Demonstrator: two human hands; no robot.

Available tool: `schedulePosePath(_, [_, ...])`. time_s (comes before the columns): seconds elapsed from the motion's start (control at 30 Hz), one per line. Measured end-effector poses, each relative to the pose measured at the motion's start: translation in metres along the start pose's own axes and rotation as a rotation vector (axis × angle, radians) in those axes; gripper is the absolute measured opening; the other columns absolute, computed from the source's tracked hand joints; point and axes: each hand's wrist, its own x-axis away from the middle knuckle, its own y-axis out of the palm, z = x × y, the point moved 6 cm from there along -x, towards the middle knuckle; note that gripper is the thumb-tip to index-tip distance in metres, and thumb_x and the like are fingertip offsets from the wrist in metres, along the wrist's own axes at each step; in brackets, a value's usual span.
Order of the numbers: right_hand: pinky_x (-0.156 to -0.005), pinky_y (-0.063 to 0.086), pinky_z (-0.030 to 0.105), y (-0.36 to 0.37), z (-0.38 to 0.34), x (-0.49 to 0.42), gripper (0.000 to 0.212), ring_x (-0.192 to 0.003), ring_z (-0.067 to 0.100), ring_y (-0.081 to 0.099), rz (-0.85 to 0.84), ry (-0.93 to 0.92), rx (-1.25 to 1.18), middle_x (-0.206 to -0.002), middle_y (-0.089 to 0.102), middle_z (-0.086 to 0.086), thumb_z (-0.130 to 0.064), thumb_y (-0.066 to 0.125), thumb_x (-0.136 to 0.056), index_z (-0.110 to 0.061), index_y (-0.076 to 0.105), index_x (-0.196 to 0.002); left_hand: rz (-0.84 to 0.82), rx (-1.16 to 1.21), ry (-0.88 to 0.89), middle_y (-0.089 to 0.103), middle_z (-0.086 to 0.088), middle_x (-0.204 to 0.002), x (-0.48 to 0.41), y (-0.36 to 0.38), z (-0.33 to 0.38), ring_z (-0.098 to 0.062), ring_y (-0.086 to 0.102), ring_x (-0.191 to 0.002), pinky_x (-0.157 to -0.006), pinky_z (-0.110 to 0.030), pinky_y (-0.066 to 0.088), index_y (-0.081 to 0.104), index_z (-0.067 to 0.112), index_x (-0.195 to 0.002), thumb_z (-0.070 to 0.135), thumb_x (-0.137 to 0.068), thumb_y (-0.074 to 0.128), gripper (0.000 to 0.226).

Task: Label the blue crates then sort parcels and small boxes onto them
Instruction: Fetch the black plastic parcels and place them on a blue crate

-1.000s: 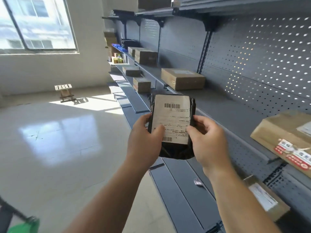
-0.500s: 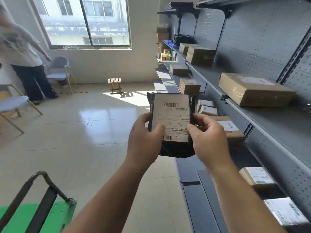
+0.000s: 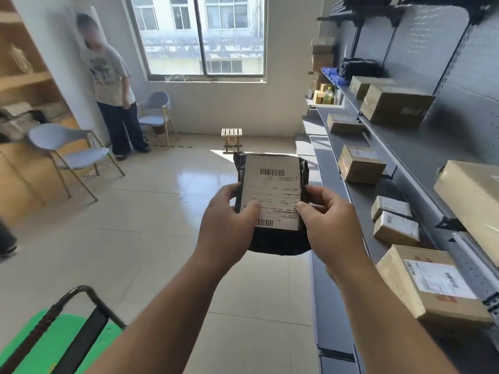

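I hold a black plastic parcel with a white barcode label upright in front of me, over the floor. My left hand grips its left edge with the thumb on the label. My right hand grips its right edge the same way. Grey metal shelves run along the right wall and carry several cardboard boxes, such as one on the middle level and a labelled one low at the right. A blue crate shows far back on an upper shelf.
A green trolley with a black handle stands at the lower left. A person stands by the left wall beside two grey chairs. A small wooden stool sits under the window. Tiled floor lies between.
My view has swung left from the shelves toward the room, bringing the person, chairs and trolley into sight. Both hands keep the same hold on the parcel.
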Motion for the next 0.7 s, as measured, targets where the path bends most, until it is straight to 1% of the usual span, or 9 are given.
schedulePosePath(0.1, [-0.061,0.059,0.019,0.022,0.010,-0.045,0.021,-0.091,0.013,0.072,-0.027,0.006,0.005,-0.101,0.073,-0.005,-0.015,0.062,-0.097,-0.024,0.065,-0.115,0.028,0.004,-0.015,0.071,0.013,-0.108,-0.042,0.002,-0.012,-0.007,0.072,-0.091,-0.077,-0.034,0.063,0.061,0.027,-0.125,0.021,-0.093,0.061,0.033])
schedulePosePath(0.23, [-0.065,0.062,0.024,0.056,0.021,-0.106,0.019,-0.090,0.012,0.071,-0.062,-0.004,0.028,-0.101,0.072,-0.006,-0.015,0.061,-0.097,-0.030,0.062,-0.110,0.054,0.004,-0.030,0.070,0.013,-0.110,-0.109,0.005,-0.031,-0.007,0.072,-0.093,-0.078,-0.034,0.063,0.060,0.026,-0.128,0.021,-0.093,0.061,0.035])
schedulePosePath(0.4, [-0.071,0.063,0.029,0.093,0.031,-0.200,0.024,-0.091,0.011,0.073,-0.034,-0.005,0.086,-0.102,0.074,-0.007,-0.016,0.062,-0.095,-0.023,0.066,-0.117,0.025,0.058,-0.043,0.069,0.013,-0.113,-0.211,0.018,-0.050,-0.009,0.071,-0.096,-0.079,-0.033,0.063,0.059,0.025,-0.128,0.020,-0.095,0.061,0.034])
schedulePosePath(0.5, [-0.067,0.061,0.024,0.107,0.032,-0.251,0.023,-0.091,0.009,0.071,-0.009,-0.002,0.094,-0.102,0.073,-0.009,-0.016,0.062,-0.095,-0.025,0.065,-0.116,-0.007,0.074,-0.038,0.068,0.015,-0.113,-0.269,0.028,-0.053,-0.007,0.070,-0.098,-0.078,-0.028,0.062,0.059,0.028,-0.124,0.021,-0.095,0.061,0.030])
schedulePosePath(0.6, [-0.063,0.059,0.020,0.118,0.036,-0.303,0.022,-0.092,0.008,0.071,0.029,-0.001,0.094,-0.102,0.072,-0.009,-0.015,0.062,-0.095,-0.027,0.065,-0.113,-0.046,0.073,-0.020,0.067,0.016,-0.113,-0.329,0.044,-0.055,-0.008,0.069,-0.099,-0.074,-0.024,0.061,0.058,0.031,-0.121,0.021,-0.096,0.060,0.027])
schedulePosePath(0.67, [-0.064,0.059,0.020,0.123,0.042,-0.337,0.022,-0.091,0.008,0.071,0.054,0.010,0.105,-0.101,0.072,-0.010,-0.015,0.062,-0.095,-0.028,0.065,-0.112,-0.063,0.068,-0.027,0.067,0.015,-0.112,-0.365,0.058,-0.056,-0.008,0.070,-0.098,-0.073,-0.024,0.061,0.057,0.032,-0.119,0.021,-0.096,0.060,0.026])
schedulePosePath(0.7, [-0.066,0.060,0.023,0.124,0.045,-0.353,0.021,-0.090,0.008,0.072,0.062,0.016,0.108,-0.100,0.073,-0.010,-0.015,0.062,-0.095,-0.028,0.065,-0.111,-0.071,0.068,-0.032,0.067,0.015,-0.112,-0.382,0.065,-0.057,-0.007,0.070,-0.097,-0.073,-0.024,0.061,0.057,0.032,-0.118,0.020,-0.096,0.060,0.025])
